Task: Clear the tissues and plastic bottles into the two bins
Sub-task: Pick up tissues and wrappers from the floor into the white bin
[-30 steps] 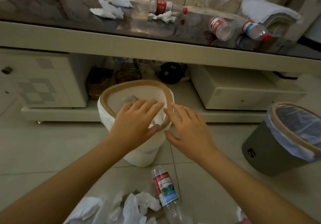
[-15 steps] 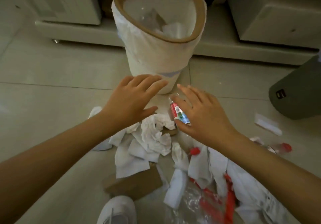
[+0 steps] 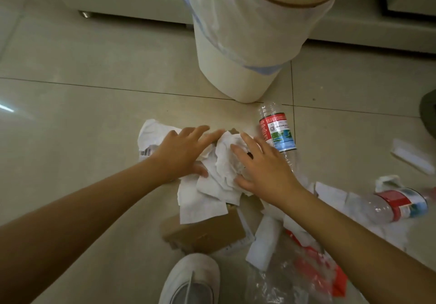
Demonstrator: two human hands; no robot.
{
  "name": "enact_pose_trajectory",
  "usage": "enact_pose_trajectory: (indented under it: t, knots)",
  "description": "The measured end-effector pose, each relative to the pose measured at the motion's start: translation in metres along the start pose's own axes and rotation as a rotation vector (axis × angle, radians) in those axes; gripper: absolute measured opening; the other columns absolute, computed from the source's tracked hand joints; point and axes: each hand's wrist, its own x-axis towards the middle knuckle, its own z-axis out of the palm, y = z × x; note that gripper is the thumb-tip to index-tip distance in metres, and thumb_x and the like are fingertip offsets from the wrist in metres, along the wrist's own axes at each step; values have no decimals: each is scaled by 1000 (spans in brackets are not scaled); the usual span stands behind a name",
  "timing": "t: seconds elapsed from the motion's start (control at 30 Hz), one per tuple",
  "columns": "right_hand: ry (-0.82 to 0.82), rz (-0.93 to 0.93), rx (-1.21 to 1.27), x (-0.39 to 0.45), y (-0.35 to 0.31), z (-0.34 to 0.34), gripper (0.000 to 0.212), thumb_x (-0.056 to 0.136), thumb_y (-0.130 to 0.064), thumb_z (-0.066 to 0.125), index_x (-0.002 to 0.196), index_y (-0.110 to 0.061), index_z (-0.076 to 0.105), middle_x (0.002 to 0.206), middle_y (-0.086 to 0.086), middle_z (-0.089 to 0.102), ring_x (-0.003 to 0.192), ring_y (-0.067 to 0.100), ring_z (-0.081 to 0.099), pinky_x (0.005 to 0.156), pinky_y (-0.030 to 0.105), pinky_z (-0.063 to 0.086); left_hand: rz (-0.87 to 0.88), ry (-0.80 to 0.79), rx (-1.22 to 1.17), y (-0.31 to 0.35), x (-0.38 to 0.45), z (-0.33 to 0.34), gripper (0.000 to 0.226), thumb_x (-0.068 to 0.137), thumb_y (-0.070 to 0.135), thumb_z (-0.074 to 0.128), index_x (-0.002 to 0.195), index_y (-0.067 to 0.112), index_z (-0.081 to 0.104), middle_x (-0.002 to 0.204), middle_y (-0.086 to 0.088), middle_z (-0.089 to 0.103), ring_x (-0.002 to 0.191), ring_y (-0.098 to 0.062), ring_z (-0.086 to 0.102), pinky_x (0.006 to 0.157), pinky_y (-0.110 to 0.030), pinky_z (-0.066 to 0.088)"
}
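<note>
Gathering tissues from the floor, much litter still left

Both hands, left hand (image 3: 181,152) and right hand (image 3: 262,164), have dropped from mid-air onto the crumpled white paper tissues (image 3: 219,174), fingers spread flat and not yet clamped. The white lined plastic bin (image 3: 247,51) stands just beyond; two clear red-labelled plastic bottles (image 3: 277,131) (image 3: 398,204) still lie on the tiled floor (image 3: 94,114).
</note>
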Motion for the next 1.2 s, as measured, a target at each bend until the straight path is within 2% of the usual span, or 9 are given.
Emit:
enact_pose_trajectory:
  t: [0.13,0.23,0.3,0.4,0.47,0.67,0.83,0.97,1.2]
  knots:
    - [-78,24,21,11,3,10,84,87,-50,55,151,-32,4,160,5,-5,144,34,6,113,48,20,-44,-120,2,0,14,17,109,69,69,65,146,43,-7,154,-1,16,137,-27,26,95,-47,43]
    - [-134,47,32,22,5,16,89,86,-53,56,149,-39,-4,159,6,-11,144,36,5,114,52,17,-34,-94,17,-2,17,25,96,75,69,58,146,44,-1,152,-1,20,136,-28,26,90,-45,48]
    - [-147,54,37,28,4,20,85,85,-54,56,149,-40,2,159,7,-8,142,37,10,112,52,21,13,-4,-3,-5,15,27,79,82,60,57,144,41,12,144,-4,35,128,-30,39,77,-45,54]
    - [-127,45,40,31,2,21,71,85,-46,60,144,-38,23,156,9,5,133,35,27,101,48,38,115,131,-19,-9,6,30,59,79,30,70,128,28,38,119,-10,58,98,-33,60,47,-37,52]
    - [-111,35,31,31,3,19,60,86,-40,61,139,-34,33,151,9,16,125,33,35,92,42,44,167,164,-24,-12,1,35,53,74,18,75,119,22,48,110,-11,62,87,-33,62,42,-34,49]
    - [-41,31,-30,27,7,18,42,90,-23,57,130,-23,45,147,12,29,114,32,48,77,37,48,289,231,-28,-11,-6,40,50,68,9,79,110,17,55,105,-12,64,80,-30,64,39,-32,48]
    - [64,24,39,15,7,8,42,64,-11,81,103,-14,66,123,19,59,79,37,64,51,37,51,299,301,-41,-11,-5,21,61,64,6,82,117,16,54,113,-17,63,92,-35,65,46,-37,54]
    - [205,2,87,4,8,-9,48,62,-14,83,107,-15,66,119,16,62,81,35,65,51,37,53,340,377,22,-11,-7,-5,53,65,3,81,115,11,67,114,-17,65,94,-34,65,48,-32,51]
    - [439,-28,43,-9,23,-60,55,64,-12,82,115,-21,64,125,12,61,91,33,66,54,36,56,363,552,97,-16,-15,-56,47,75,7,73,121,11,65,123,-19,61,105,-33,61,57,-36,56]
